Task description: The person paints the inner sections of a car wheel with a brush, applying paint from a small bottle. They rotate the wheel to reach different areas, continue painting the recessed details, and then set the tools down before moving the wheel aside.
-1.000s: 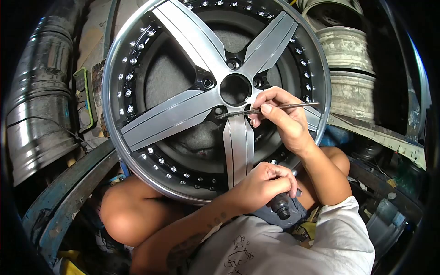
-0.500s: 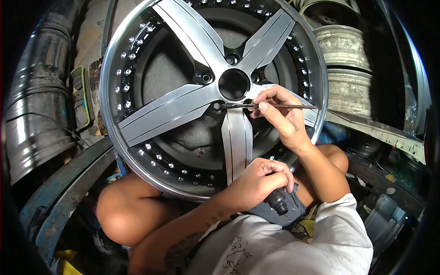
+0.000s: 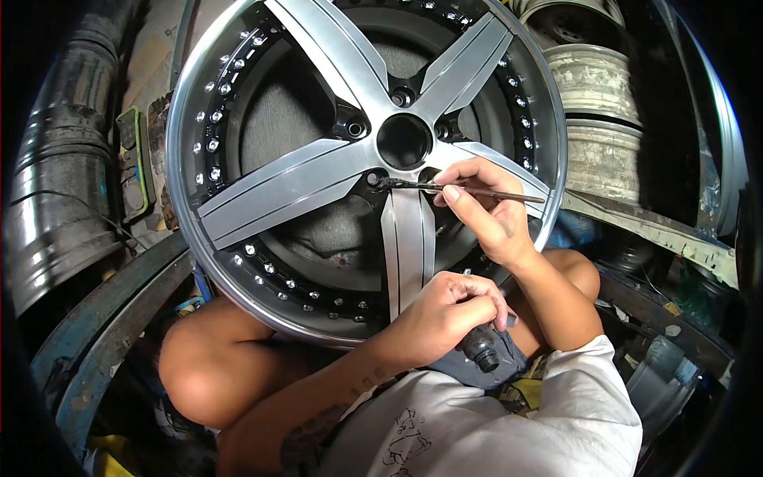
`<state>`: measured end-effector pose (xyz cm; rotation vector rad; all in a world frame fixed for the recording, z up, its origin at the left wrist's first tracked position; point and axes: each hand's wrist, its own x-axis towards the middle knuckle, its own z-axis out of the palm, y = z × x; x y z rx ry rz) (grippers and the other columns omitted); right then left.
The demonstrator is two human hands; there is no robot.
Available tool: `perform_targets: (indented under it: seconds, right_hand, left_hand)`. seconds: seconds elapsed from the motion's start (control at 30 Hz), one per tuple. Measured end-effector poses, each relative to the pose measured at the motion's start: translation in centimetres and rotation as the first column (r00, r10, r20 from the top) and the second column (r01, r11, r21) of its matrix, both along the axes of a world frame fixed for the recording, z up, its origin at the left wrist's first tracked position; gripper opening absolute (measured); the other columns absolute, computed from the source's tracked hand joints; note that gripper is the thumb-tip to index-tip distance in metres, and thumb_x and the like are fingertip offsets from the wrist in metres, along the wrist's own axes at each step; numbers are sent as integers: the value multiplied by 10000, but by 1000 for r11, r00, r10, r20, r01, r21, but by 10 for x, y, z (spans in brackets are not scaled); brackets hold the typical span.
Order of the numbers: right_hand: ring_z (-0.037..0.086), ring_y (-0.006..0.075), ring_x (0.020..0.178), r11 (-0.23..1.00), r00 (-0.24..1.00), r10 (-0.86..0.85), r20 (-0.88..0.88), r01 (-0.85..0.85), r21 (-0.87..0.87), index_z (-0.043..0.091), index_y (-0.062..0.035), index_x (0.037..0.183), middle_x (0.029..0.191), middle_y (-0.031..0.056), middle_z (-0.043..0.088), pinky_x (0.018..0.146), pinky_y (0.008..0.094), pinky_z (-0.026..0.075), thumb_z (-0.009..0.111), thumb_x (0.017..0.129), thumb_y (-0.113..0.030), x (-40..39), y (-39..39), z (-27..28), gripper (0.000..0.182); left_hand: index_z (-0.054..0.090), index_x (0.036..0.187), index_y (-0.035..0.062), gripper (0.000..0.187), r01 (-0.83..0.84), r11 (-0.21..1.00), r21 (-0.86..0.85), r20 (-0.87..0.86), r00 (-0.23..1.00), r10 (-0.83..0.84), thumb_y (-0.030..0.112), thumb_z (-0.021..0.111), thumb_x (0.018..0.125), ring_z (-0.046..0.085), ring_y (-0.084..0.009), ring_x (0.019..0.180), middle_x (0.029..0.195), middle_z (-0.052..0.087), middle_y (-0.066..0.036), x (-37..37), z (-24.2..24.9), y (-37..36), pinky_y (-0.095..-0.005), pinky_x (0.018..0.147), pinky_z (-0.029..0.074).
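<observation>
A large silver five-spoke wheel (image 3: 294, 191) with a dark inner barrel and studs around its rim fills the upper middle. My right hand (image 3: 489, 208) pinches a thin brush (image 3: 497, 194), held nearly level over the lower spoke. The brush's dark tip touches or nearly touches the lug hole (image 3: 376, 180) at the lower left of the hub. Below, my left hand (image 3: 449, 318) is curled over a small dark bottle (image 3: 480, 348), whose black neck points down toward my lap. The forearm behind my left hand lies near the wheel's bottom edge.
Stacked metal rims (image 3: 596, 119) stand at the upper right, and large shiny rims (image 3: 63, 191) at the left. A curved metal bar (image 3: 119, 310) runs along the lower left. My bent knee (image 3: 207, 362) is beside the wheel's lower edge. A green-edged object (image 3: 136, 163) lies at the left.
The brush has tilted, its handle end now lower, and its tip has shifted slightly left at the lug hole. The wheel appears slightly turned or shifted left. My left hand keeps its hold.
</observation>
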<state>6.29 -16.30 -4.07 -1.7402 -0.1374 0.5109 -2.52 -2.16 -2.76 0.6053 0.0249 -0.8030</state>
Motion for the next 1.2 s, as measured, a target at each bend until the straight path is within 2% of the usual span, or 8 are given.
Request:
perform_targets:
  seconds: [0.13, 0.17, 0.3, 0.4, 0.6, 0.73, 0.83, 1.2]
  right_hand:
    - [673, 179, 843, 997, 998, -55, -18, 56, 60, 622, 34, 1038, 966, 132, 669, 792, 306, 547, 618, 923, -109, 4, -9, 6, 184]
    - [645, 132, 824, 988, 995, -86, -59, 93, 126, 639, 28, 1036, 932, 92, 670, 763, 274, 521, 618, 932, -97, 7, -12, 8, 164]
    - [661, 160, 797, 936, 960, -245, -139, 271, 226, 620, 14, 1041, 912, 131, 673, 753, 335, 578, 594, 950, -158, 17, -22, 12, 196]
    - [668, 163, 822, 915, 945, -250, -209, 302, 268, 621, 9, 1038, 922, 133, 677, 773, 342, 570, 593, 948, -161, 22, -25, 19, 194]
    - [672, 157, 890, 990, 980, -81, -179, 101, 102, 639, -6, 1038, 937, 97, 684, 830, 293, 526, 610, 938, -158, 17, -19, 15, 184]
    - [648, 119, 852, 996, 980, -77, -183, 83, 28, 651, -12, 1056, 936, 73, 699, 788, 257, 506, 652, 930, -177, 15, -13, 17, 208]
    - [650, 142, 790, 995, 985, -96, -144, 98, 12, 652, 13, 1036, 857, 94, 686, 750, 268, 513, 673, 910, -198, 14, -3, 15, 246]
    - [608, 83, 897, 1000, 993, -8, -118, 10, 14, 662, -4, 1100, 993, 44, 679, 793, 244, 483, 678, 945, -168, 13, 3, 7, 226]
  left_hand:
    - [645, 753, -43, 226, -9, 1000, -4, -6, 1000, 9, 113, 528, 869, 614, -124, 801, 777, 662, -70, -2, -2, 0, -264, 754, 459]
    - [645, 754, -44, 226, -6, 1000, -6, -14, 1000, 6, 111, 527, 868, 608, -119, 796, 778, 662, -70, -2, -2, 0, -261, 749, 456]
    - [644, 755, -47, 222, 12, 1000, 5, -18, 1000, -12, 102, 523, 867, 589, -103, 779, 780, 660, -67, 0, -1, 3, -249, 734, 447]
    - [641, 753, -48, 222, 18, 1000, 5, -31, 999, -18, 100, 521, 867, 586, -99, 773, 774, 657, -64, 0, 1, 3, -248, 730, 447]
    - [641, 750, -44, 223, 7, 1000, -15, -40, 999, -8, 105, 523, 867, 588, -100, 769, 764, 656, -62, -1, -1, 1, -247, 733, 447]
    - [640, 747, -42, 224, 9, 1000, -8, -39, 999, -10, 105, 521, 866, 589, -101, 770, 766, 657, -63, -2, 1, 1, -248, 734, 448]
    - [640, 745, -40, 225, 5, 1000, 7, -35, 999, -5, 107, 522, 868, 589, -101, 773, 769, 660, -67, -2, 0, 1, -251, 735, 449]
    - [640, 758, -38, 218, 5, 1000, 0, -42, 999, -5, 109, 525, 871, 593, -110, 777, 778, 659, -70, -3, 0, 3, -266, 741, 456]
